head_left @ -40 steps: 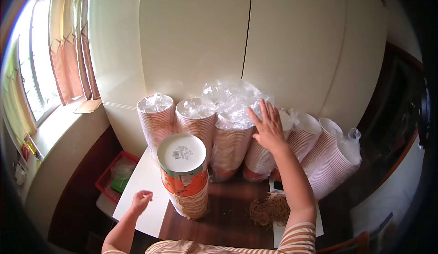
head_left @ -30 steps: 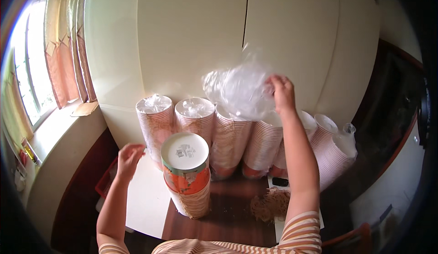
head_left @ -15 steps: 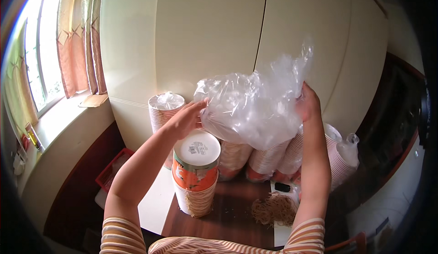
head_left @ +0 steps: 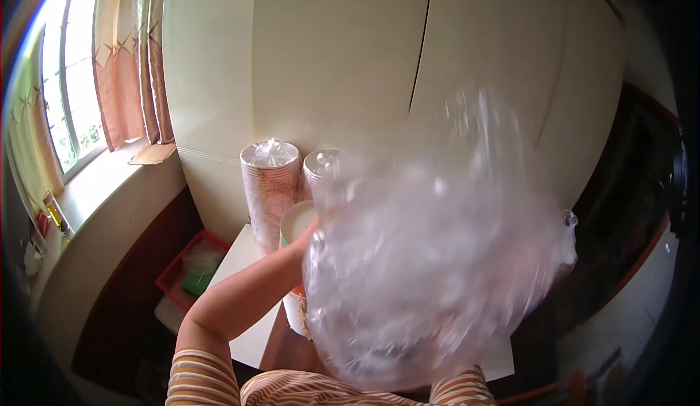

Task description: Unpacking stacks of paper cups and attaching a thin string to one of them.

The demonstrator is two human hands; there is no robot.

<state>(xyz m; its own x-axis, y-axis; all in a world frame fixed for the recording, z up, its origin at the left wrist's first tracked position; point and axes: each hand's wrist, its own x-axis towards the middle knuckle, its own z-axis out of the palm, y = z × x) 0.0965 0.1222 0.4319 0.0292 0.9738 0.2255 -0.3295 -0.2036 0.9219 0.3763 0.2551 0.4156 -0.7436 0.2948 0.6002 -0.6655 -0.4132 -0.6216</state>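
Before you is the plastic bag (head_left: 430,260); behind it, leftward, stand cup stacks (head_left: 270,187) on your table (head_left: 255,340); farther left are the basket (head_left: 179,261) and window (head_left: 76,85).

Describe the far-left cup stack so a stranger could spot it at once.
Start at the pale panels and drop to the white tabletop below. The cup stack stands farthest left there, tall and plastic-wrapped. The big clear bag partly hides its right-hand neighbour but none of it.
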